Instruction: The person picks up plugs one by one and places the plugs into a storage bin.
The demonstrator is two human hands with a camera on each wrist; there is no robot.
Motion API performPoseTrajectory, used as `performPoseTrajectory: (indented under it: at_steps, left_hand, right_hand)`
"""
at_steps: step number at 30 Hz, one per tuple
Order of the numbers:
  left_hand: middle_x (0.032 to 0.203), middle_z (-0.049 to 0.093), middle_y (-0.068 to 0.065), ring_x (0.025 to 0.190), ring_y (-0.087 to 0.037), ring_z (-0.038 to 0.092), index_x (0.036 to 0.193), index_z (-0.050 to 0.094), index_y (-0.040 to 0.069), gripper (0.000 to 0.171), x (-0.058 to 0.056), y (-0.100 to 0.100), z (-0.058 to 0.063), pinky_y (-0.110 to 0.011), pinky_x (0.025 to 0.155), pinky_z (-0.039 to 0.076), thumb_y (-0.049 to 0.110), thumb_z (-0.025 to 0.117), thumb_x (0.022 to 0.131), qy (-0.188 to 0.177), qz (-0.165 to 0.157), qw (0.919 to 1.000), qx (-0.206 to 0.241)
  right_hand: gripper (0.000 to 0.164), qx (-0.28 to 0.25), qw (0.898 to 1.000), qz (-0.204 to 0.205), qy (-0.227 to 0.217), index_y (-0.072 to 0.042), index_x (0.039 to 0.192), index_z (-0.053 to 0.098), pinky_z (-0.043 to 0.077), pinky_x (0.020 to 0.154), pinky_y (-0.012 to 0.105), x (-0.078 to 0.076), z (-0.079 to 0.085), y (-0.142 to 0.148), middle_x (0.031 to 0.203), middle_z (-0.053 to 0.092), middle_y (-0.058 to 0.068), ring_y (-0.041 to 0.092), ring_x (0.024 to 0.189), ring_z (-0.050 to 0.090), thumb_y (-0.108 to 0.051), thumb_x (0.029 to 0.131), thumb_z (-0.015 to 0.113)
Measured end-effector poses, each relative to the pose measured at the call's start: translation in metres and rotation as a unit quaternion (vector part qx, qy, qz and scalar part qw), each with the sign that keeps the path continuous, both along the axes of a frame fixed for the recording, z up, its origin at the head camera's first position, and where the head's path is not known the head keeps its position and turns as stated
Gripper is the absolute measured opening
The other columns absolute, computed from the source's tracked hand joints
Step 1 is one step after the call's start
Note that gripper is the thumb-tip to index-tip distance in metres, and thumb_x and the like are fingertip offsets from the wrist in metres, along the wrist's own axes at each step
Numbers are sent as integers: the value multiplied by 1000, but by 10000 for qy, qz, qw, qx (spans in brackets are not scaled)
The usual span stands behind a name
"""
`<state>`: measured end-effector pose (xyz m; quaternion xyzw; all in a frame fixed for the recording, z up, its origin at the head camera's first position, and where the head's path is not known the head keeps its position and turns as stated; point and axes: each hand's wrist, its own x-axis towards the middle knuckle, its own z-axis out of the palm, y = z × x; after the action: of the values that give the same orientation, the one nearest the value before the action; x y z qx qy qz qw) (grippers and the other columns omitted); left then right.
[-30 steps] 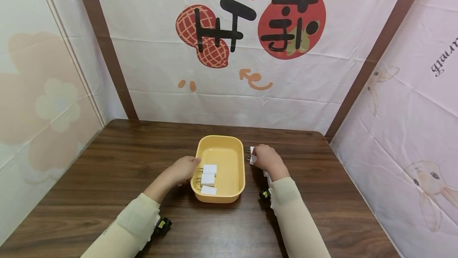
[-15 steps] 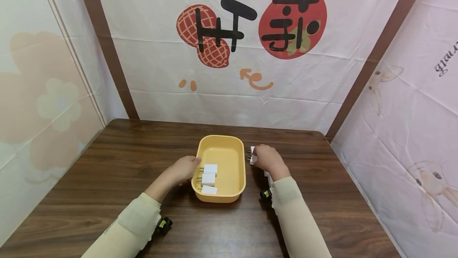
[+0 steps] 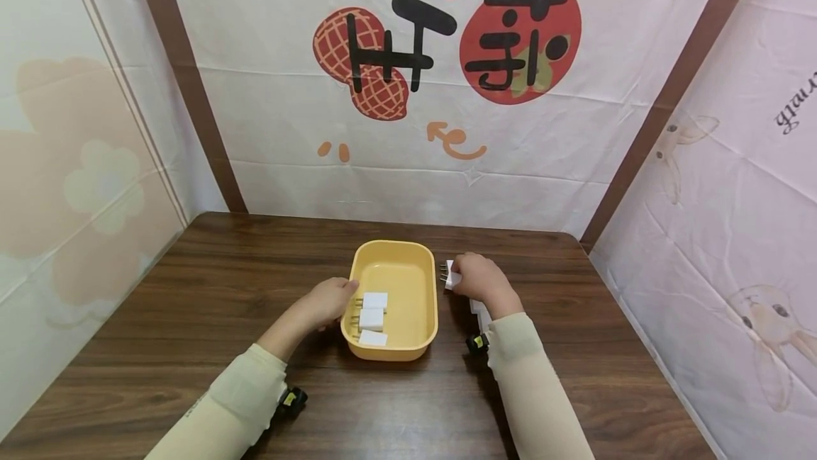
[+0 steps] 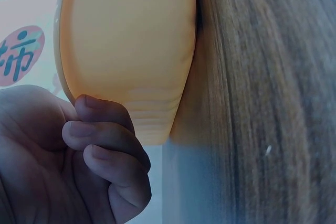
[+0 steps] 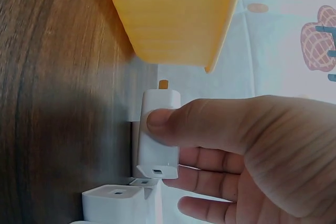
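Observation:
My left hand (image 3: 328, 300) grips the left rim of a yellow plastic tub (image 3: 386, 355), thumb over the edge. In the left wrist view, its curled fingers (image 4: 118, 166) lie against the tub's outer wall. Right of the tub, my right hand (image 3: 483, 280) pinches a white charger plug (image 5: 158, 156) between thumb and fingers. That plug's prongs point toward the tub, and its port end faces the right wrist camera. Three white chargers (image 3: 371, 320) lie inside the tub along its left side, prongs to the left.
More white chargers (image 5: 114, 203) stand on the dark wooden table (image 3: 223, 283) close by the held one, partly hidden under my right wrist in the head view. A printed cloth (image 3: 281, 191) hangs behind the table's far edge, with further cloths at both sides.
My right hand has shifted slightly away from me with the pinched charger, whose prongs now sit a little nearer the far charger's. The left hand and tub stay put.

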<state>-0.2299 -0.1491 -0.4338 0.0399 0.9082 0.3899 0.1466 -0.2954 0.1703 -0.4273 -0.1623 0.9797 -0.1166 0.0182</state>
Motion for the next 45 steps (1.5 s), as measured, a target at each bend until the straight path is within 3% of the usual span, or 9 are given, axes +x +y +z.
performPoseTrajectory:
  at_steps: [5,14,22,30,45]
  left_hand:
    - [53,49,-5,44,-20,46,122,59,0,48,0,0,-1,-31,40,40,37,31,112,-63,31,10000,-28]
    - [56,52,-8,45,-22,48,113,61,1,47,-2,0,-2,-31,40,40,37,31,112,1,26,10000,8]
    - [54,51,-6,45,-21,48,115,61,2,47,-3,0,-5,-32,41,41,37,31,113,-73,-29,9999,-82]
    - [54,50,-7,44,-20,45,107,62,1,47,0,-1,1,-31,39,39,35,30,113,27,-84,10000,-18]
    - [55,51,-7,46,-20,47,98,60,3,47,-4,-3,1,-31,41,40,36,30,112,-93,-165,9998,-64]
  right_hand:
    - [29,70,9999,85,56,-8,114,73,56,82,42,1,3,-1,111,72,7,21,91,66,-13,85,77]
    - [34,39,9995,130,286,-7,120,71,55,88,44,7,14,-1,116,69,8,24,101,65,-17,88,76]
    - [29,12,9991,216,352,-9,114,72,55,84,42,15,21,-4,109,69,5,21,93,64,-16,86,75]
    - [27,-90,9970,384,661,-7,108,73,55,76,40,20,36,-6,103,69,6,20,86,62,-10,82,76]
    - [20,138,9962,499,696,-11,105,73,54,76,37,20,49,-21,100,66,1,17,85,61,-14,86,76]
